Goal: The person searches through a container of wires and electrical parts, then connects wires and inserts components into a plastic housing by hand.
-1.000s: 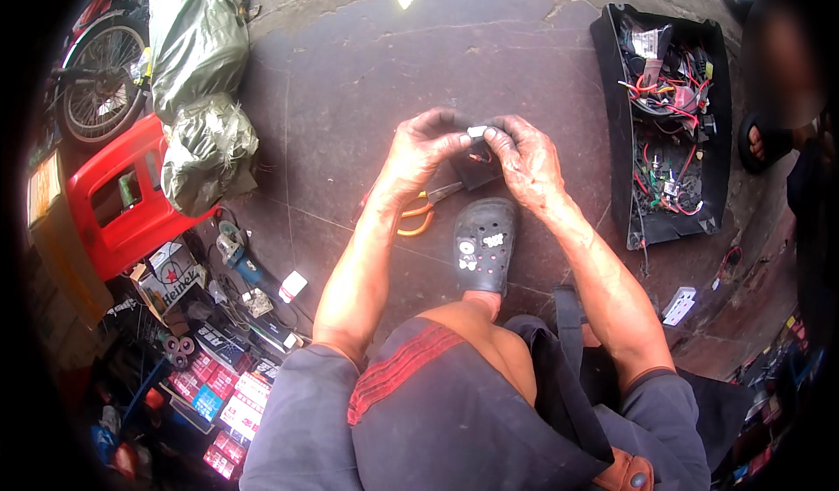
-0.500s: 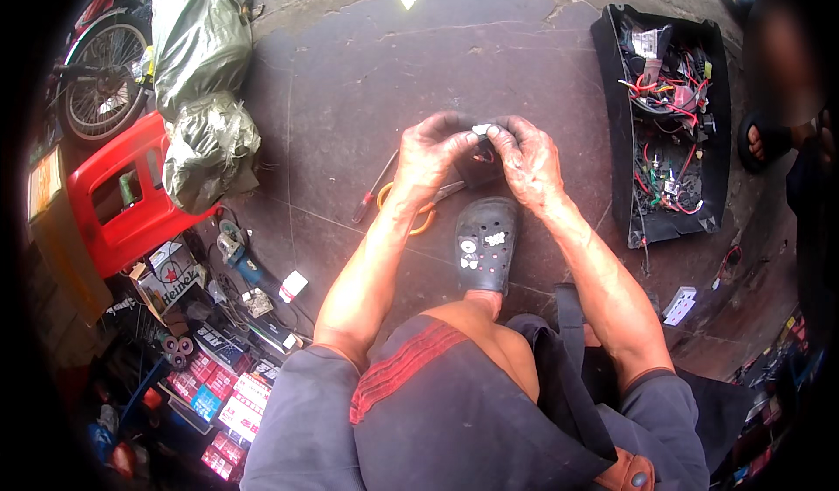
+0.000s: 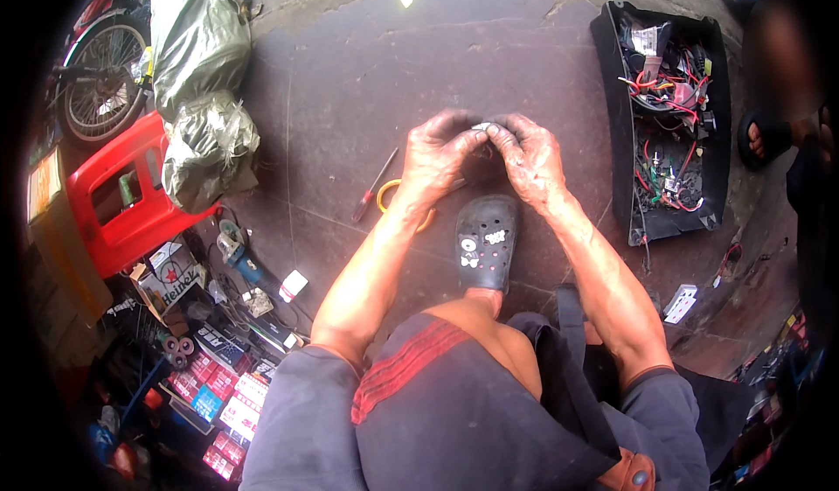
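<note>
Pinched between the fingertips of both hands is a small whitish-grey piece; too little of it shows to name its kind. My left hand closes on it from the left, fingers curled and darkened with grime. From the other side my right hand grips it, thumb pointing inward. Under the hands lies a dark object, mostly covered. Yellow-handled scissors rest on the floor, partly behind my left wrist. Beside them is a screwdriver with a red handle.
A black bin of tangled wires stands at right, near another person's sandalled foot. At left are a red plastic stool, a wrapped bundle, an angle grinder and stacked boxes. A white power strip lies lower right.
My fingers have closed farther over the small piece, so less of it shows. My left hand has shifted slightly, covering more of the scissors. Both hands stay together in the same place.
</note>
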Demonstrator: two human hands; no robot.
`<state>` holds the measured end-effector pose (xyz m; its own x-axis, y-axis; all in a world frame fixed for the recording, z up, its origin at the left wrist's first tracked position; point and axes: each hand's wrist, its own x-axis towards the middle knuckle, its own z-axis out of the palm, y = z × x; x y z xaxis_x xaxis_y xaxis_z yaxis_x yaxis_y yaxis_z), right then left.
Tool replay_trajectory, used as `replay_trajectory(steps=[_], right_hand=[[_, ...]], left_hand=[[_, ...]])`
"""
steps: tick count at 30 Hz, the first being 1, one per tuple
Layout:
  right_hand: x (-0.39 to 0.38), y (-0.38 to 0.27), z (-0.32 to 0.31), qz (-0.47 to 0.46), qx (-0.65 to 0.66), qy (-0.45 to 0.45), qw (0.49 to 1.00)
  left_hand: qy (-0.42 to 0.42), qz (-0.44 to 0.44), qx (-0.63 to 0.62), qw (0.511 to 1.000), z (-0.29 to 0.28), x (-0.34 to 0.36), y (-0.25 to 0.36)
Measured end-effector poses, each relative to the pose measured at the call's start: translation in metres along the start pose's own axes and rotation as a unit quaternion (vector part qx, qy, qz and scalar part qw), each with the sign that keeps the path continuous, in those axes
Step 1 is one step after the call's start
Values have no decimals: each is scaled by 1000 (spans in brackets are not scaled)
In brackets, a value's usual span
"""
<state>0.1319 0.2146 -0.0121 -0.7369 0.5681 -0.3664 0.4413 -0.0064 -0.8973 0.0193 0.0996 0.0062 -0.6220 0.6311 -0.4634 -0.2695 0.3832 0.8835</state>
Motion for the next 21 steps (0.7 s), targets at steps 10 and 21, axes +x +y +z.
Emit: replay_trajectory(steps=[10, 21], right_hand=[[6, -4, -15, -5, 61, -66, 996], [5, -1, -5, 23, 46, -46, 998]], left_hand=[[-15, 18, 13, 1000, -11, 3, -3], [4, -78, -68, 995, 5, -4, 8]])
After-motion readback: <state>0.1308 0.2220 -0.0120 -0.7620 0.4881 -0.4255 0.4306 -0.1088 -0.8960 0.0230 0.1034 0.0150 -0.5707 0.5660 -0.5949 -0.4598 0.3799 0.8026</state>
